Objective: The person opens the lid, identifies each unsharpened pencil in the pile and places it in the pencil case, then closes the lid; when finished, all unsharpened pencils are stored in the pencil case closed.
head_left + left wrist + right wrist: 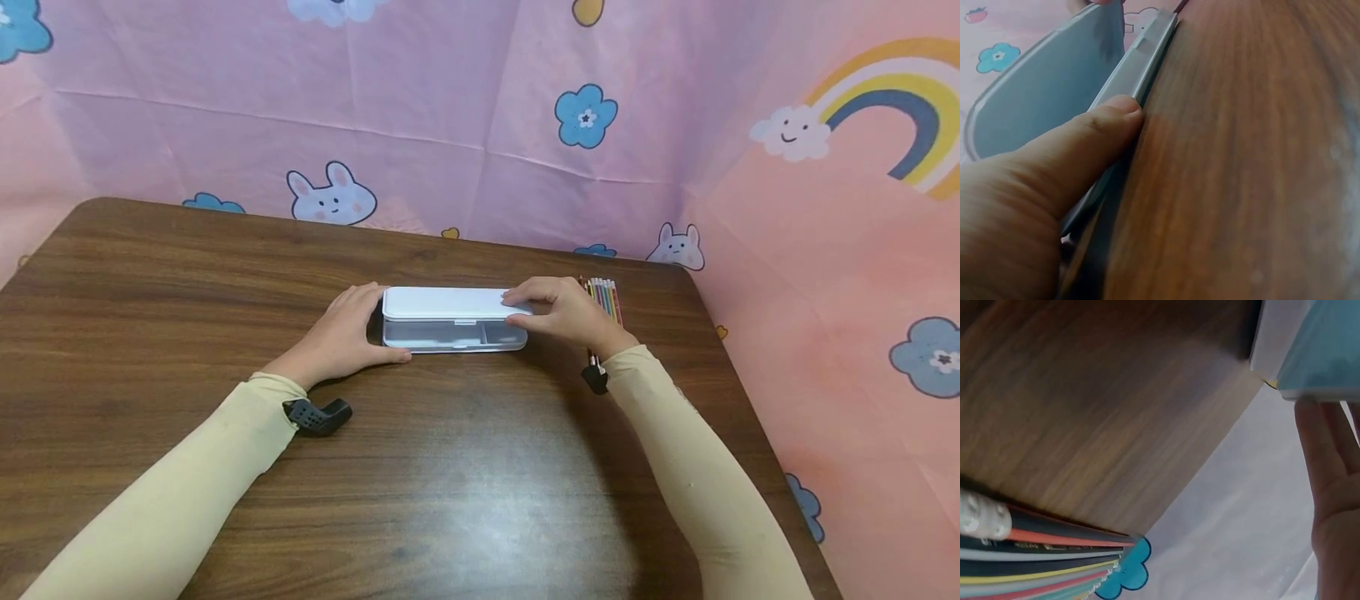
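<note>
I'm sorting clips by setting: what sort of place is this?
Probably an indoor desk corner, perhaps decorated for a child: a wood-grain table, a creased cartoon-print hanging behind it, and pencils near a white case.

1. Left arm (165,492): clad in a pale yellow sleeve (202,450), extended forward and inward from the lower left of the head view.
2. Left hand (330,337): holding, thumb (1088,137) extended inward, set well apart from the fingers (365,295).
3. Right arm (693,458): likewise sleeved, reaching forward and inward from the lower right.
4. Right hand (566,310): pinching, fingertips directed leftward, its thumb (534,322) nearer the body than its fingers.
</note>
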Available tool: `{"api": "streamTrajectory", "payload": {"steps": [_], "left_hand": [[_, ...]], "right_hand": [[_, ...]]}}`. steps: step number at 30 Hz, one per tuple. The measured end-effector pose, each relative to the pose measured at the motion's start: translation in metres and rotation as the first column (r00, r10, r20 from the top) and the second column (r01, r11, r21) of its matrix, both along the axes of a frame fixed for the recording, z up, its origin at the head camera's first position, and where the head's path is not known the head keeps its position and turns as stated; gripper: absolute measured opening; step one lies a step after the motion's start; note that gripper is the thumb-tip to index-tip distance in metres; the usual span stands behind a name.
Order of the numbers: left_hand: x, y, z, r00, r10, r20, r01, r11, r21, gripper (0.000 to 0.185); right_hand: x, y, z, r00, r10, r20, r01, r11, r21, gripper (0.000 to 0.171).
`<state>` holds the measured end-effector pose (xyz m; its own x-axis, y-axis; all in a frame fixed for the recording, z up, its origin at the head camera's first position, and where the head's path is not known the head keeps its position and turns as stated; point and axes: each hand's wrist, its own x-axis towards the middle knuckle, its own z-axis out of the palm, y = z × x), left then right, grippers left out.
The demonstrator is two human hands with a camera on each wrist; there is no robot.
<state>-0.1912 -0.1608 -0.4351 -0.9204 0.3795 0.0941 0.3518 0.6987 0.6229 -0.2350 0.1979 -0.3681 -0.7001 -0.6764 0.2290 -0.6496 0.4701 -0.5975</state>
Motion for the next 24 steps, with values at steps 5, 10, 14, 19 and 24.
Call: {"api": "streamTrajectory", "payload": {"steps": [5, 10, 14, 19, 24], "left_hand": [[0.001, -0.002, 0.001, 0.999, 0.012, 0.033, -0.011, 1.0, -0.021, 0.103], [0.0, -0.003, 0.001, 0.999, 0.008, 0.033, -0.007, 1.0, -0.028, 0.104], [0.0, -0.003, -0.001, 0.999, 0.0, 0.038, 0.001, 1.0, -0.024, 0.102], [-0.001, -0.003, -0.001, 1.0, -0.012, 0.02, 0.013, 1.0, -0.022, 0.102], [-0.002, -0.002, 0.0, 1.0, -0.018, 0.013, 0.018, 1.0, -0.018, 0.102]], "right_hand": [[-0.002, -0.003, -0.007, 0.991, -0.12, 0.05, 0.126, 0.984, -0.126, 0.018], [-0.005, -0.008, -0.012, 0.938, -0.292, 0.185, 0.338, 0.888, -0.312, 0.02], [-0.011, -0.012, -0.013, 0.876, -0.347, 0.336, 0.466, 0.789, -0.4, 0.027], [-0.021, -0.02, -0.013, 0.814, -0.386, 0.433, 0.568, 0.686, -0.456, 0.026], [-0.029, -0.025, -0.016, 0.771, -0.432, 0.468, 0.631, 0.622, -0.464, 0.024]]}}
